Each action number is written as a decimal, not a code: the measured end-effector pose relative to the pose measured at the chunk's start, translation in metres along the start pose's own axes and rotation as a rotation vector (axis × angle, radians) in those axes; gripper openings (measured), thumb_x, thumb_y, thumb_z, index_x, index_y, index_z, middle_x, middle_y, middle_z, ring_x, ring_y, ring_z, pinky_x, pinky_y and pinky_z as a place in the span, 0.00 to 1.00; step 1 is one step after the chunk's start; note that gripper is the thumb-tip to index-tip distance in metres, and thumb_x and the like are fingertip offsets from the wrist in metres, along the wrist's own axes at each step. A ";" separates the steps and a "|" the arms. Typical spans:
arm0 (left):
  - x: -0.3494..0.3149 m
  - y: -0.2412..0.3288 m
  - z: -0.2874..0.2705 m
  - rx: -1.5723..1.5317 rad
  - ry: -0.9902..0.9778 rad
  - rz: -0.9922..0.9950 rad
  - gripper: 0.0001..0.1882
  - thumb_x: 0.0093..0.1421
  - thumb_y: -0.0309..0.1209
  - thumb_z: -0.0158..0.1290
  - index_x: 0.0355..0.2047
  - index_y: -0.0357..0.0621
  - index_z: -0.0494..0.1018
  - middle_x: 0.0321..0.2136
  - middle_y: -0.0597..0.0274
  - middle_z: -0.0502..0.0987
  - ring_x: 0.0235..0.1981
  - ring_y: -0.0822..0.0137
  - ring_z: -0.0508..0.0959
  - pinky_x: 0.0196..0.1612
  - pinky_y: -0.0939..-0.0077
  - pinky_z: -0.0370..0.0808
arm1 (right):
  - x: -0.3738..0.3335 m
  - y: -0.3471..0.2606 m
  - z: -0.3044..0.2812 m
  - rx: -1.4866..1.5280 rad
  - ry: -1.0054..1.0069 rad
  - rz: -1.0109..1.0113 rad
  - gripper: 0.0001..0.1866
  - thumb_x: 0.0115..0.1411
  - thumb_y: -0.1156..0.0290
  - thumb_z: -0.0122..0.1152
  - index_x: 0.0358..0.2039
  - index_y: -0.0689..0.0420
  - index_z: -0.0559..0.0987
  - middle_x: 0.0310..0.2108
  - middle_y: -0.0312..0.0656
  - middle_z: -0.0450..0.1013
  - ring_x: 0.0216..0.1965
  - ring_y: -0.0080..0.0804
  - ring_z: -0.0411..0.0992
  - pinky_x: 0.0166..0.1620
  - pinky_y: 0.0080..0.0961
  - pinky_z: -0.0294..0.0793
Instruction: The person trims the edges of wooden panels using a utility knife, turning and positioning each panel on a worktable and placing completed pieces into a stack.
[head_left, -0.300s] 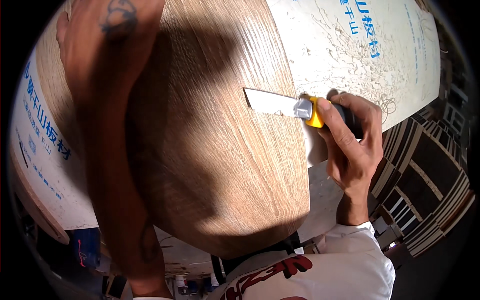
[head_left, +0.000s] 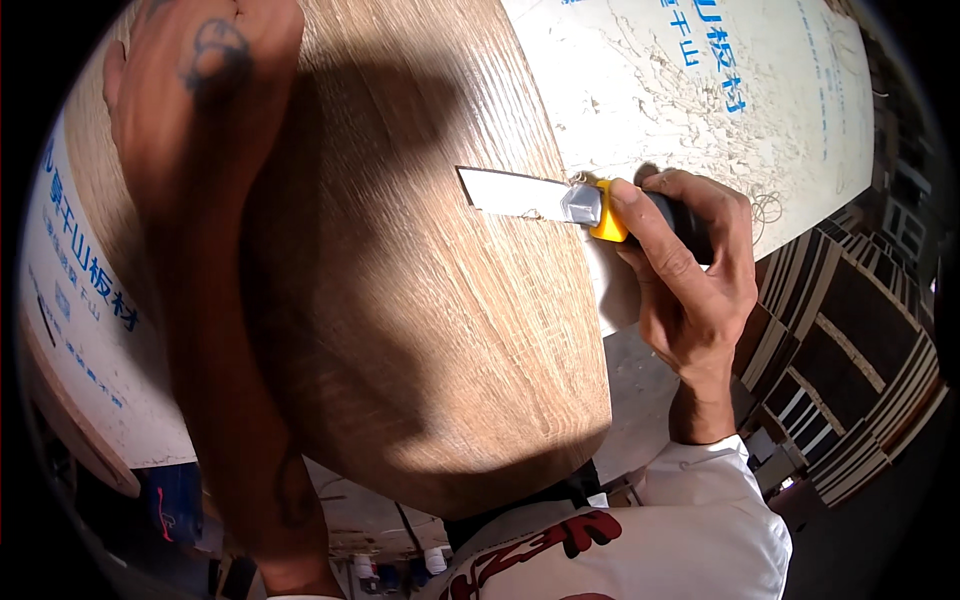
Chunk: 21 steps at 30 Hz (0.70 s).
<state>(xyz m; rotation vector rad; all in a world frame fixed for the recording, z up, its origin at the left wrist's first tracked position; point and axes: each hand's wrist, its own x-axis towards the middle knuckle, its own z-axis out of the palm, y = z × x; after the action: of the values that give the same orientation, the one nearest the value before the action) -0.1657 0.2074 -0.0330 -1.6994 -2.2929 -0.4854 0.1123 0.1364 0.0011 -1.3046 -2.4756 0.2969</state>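
Observation:
My right hand (head_left: pixel 695 265) is closed around the black and yellow handle of a utility knife (head_left: pixel 610 212). Its wide blade (head_left: pixel 515 195) points left, over the right edge of a wood-grain board (head_left: pixel 480 330). A small curled shaving clings near the blade's base. Across the board's left part reaches my left arm, the left hand (head_left: pixel 205 90) resting on the board at the upper left. That hand looks spread, with its thumb out to the side; the other fingertips are cut off by the top edge. Nothing shows in it.
Beneath the board lies a white sheet with blue printing (head_left: pixel 800 120), strewn with thin curled shavings on the right. Stacked panels (head_left: pixel 850 370) stand at the far right. A blue object (head_left: pixel 175 505) sits low at the left, beside a curved board edge (head_left: pixel 85 420).
The knife and my right hand have shifted left and slightly up along the board's edge. My left hand has also drifted a little left in the picture, as has the board.

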 end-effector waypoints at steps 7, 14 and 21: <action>0.003 0.005 -0.009 -0.046 0.025 -0.014 0.27 0.71 0.38 0.36 0.59 0.29 0.68 0.62 0.37 0.67 0.66 0.46 0.64 0.70 0.61 0.53 | 0.003 -0.001 0.004 0.009 0.051 -0.027 0.25 0.49 0.65 0.74 0.51 0.40 0.84 0.41 0.39 0.76 0.41 0.32 0.71 0.40 0.26 0.73; 0.011 -0.024 -0.010 -0.336 -0.236 0.207 0.27 0.71 0.39 0.36 0.60 0.30 0.68 0.63 0.38 0.66 0.67 0.46 0.62 0.71 0.59 0.52 | 0.011 0.005 0.012 -0.011 0.070 -0.048 0.25 0.52 0.67 0.73 0.53 0.40 0.83 0.40 0.40 0.76 0.41 0.32 0.72 0.39 0.28 0.74; -0.002 -0.001 0.004 -0.020 0.051 0.061 0.26 0.71 0.38 0.36 0.60 0.31 0.68 0.62 0.39 0.67 0.68 0.48 0.62 0.71 0.55 0.52 | 0.029 0.006 0.013 0.001 0.074 -0.082 0.25 0.52 0.74 0.71 0.53 0.44 0.83 0.42 0.42 0.76 0.42 0.33 0.74 0.40 0.28 0.78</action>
<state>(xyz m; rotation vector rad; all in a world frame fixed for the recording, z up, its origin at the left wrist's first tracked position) -0.1660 0.2069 -0.0375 -1.7400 -2.2015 -0.5350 0.0965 0.1639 -0.0079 -1.1878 -2.4588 0.2249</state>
